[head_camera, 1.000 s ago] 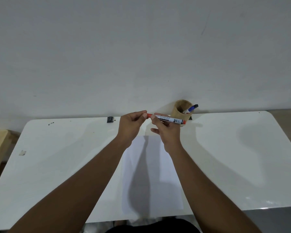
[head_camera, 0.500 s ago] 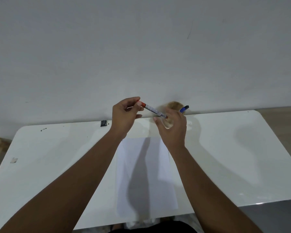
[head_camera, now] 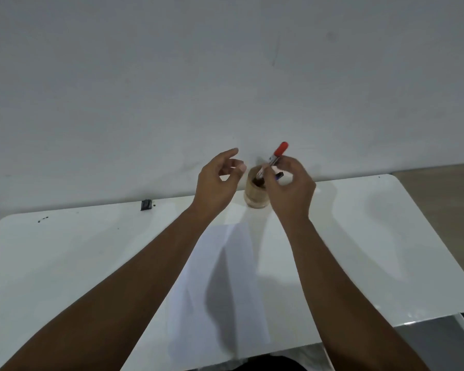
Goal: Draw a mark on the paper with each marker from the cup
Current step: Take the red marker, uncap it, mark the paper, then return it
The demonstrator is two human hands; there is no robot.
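Right hand (head_camera: 289,188) pinches the red-capped marker (head_camera: 272,162), cap up, tip inside the cup (head_camera: 255,195). Left hand (head_camera: 217,183) beside the cup, loose, empty. A blue marker (head_camera: 278,176) half hidden.

The right hand (head_camera: 289,188) pinches a red-capped marker (head_camera: 272,160), cap up, its lower end dipping into the wooden cup (head_camera: 255,195) at the white table's (head_camera: 386,236) far edge. The left hand (head_camera: 216,183) hangs beside the cup, fingers loose, holding nothing. Paper (head_camera: 225,290) lies between the forearms.
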